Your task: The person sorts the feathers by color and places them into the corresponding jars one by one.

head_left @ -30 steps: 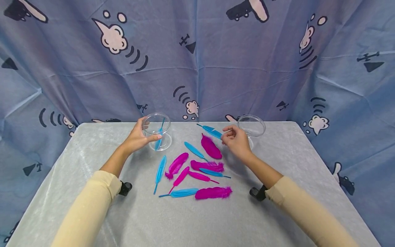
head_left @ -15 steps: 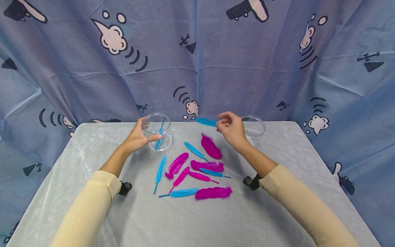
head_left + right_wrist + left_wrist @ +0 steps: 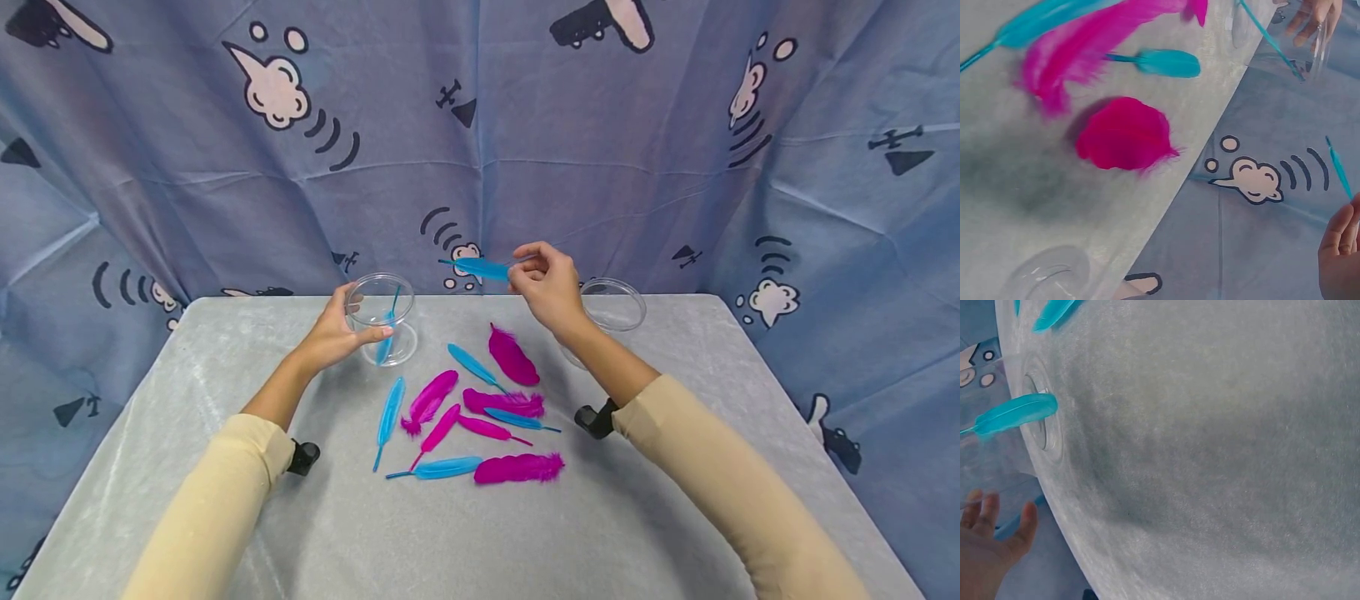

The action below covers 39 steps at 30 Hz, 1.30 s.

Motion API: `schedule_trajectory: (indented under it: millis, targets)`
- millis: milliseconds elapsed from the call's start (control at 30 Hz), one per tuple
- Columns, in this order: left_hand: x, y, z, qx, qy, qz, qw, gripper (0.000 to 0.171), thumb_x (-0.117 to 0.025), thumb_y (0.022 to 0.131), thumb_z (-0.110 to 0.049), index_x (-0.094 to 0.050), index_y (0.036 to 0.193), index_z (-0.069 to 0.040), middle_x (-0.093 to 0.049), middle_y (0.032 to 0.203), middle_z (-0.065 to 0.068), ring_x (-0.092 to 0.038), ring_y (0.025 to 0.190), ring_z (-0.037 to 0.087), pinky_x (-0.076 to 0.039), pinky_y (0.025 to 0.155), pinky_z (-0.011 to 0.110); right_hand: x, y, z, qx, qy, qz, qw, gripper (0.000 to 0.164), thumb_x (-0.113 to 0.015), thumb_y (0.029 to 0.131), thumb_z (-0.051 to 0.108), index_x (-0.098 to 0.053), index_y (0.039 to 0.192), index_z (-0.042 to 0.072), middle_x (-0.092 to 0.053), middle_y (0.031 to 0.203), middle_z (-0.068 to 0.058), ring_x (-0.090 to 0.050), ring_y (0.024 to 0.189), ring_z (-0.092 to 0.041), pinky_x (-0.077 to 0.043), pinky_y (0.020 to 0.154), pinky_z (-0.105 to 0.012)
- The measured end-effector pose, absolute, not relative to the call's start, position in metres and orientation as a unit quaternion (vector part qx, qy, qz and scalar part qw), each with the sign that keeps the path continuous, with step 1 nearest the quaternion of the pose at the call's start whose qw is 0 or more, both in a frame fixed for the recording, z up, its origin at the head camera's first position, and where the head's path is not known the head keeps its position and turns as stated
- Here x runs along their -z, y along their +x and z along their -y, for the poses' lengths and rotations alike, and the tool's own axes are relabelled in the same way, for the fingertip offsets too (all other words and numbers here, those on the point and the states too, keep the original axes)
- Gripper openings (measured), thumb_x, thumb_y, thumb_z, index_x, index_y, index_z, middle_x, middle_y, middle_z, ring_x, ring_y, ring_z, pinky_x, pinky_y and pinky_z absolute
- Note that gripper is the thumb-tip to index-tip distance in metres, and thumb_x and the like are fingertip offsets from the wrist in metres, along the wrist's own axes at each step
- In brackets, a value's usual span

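At the table's back left, my left hand [image 3: 337, 333] grips a clear plastic cup [image 3: 380, 302], its thumb across the front. Inside that cup stands a blue feather [image 3: 1019, 414], quill up. My right hand [image 3: 549, 287] pinches another blue feather [image 3: 480, 267] by its vane end, raised above the back edge, with the quill pointing left toward the cup. In the right wrist view the fingers [image 3: 1338, 234] show at the lower right with the pinched feather rising from them. A second clear cup [image 3: 613, 305] stands behind the right forearm, its lower part partly hidden.
Between the arms lie several loose feathers on the grey cloth table [image 3: 420, 542]: magenta ones such as the magenta feather [image 3: 513, 357], and blue ones such as the blue feather [image 3: 388, 421]. A patterned blue curtain [image 3: 405, 183] hangs right behind the table's back edge.
My right hand has lifted the blue feather off the table's back part and carried it up and left. The left hand and its cup have stayed in place.
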<state>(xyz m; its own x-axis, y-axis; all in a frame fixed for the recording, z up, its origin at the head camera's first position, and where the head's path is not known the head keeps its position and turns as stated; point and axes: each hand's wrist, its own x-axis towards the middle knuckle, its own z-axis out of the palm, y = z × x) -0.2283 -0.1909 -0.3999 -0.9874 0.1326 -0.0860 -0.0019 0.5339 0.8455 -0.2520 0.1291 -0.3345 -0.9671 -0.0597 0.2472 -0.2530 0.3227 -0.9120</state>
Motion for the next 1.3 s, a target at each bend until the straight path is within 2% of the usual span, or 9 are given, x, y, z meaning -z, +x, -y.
schedule_trajectory:
  millis: [267, 600, 833, 1300]
  targets:
    - [0.400, -0.229, 0.191, -0.483, 0.040, -0.872, 0.070, 0.106, -0.077, 0.087, -0.035, -0.005, 0.158, -0.007, -0.023, 0.159, 0.023, -0.024, 0.147, 0.039, -0.029, 0.113, 0.060, 0.326, -0.258, -0.111, -0.595, 0.108, 0.793, 0.071, 0.022, -0.063, 0.092, -0.002, -0.061, 0.114, -0.003, -0.066, 0.089, -0.015, -0.070, 0.080, -0.033, -0.058, 0.075, -0.027]
    - [0.401, -0.230, 0.192, -0.486, 0.036, -0.870, 0.075, 0.106, -0.077, 0.087, -0.036, -0.004, 0.158, -0.008, -0.023, 0.159, 0.023, -0.023, 0.147, 0.039, -0.029, 0.112, 0.061, 0.324, -0.256, -0.084, -0.564, 0.146, 0.812, 0.042, 0.020, -0.061, 0.094, 0.000, -0.063, 0.114, -0.001, -0.069, 0.092, -0.017, -0.070, 0.076, -0.024, -0.058, 0.073, -0.029]
    - [0.400, -0.231, 0.192, -0.489, 0.038, -0.868, 0.075, 0.105, -0.077, 0.087, -0.035, -0.004, 0.158, -0.008, -0.022, 0.160, 0.023, -0.023, 0.147, 0.039, -0.030, 0.112, 0.061, 0.325, -0.255, -0.070, -0.545, 0.160, 0.823, 0.019, 0.019, -0.062, 0.095, 0.002, -0.063, 0.113, -0.001, -0.068, 0.091, -0.015, -0.070, 0.077, -0.028, -0.057, 0.073, -0.029]
    - [0.400, -0.232, 0.192, -0.485, 0.029, -0.870, 0.078, 0.105, -0.077, 0.087, -0.036, -0.004, 0.158, -0.008, -0.022, 0.159, 0.024, -0.023, 0.146, 0.041, -0.030, 0.112, 0.061, 0.333, -0.259, -0.048, -0.497, 0.194, 0.846, -0.001, 0.017, -0.061, 0.093, -0.001, -0.064, 0.109, -0.001, -0.069, 0.086, -0.012, -0.071, 0.074, -0.020, -0.056, 0.069, -0.028]
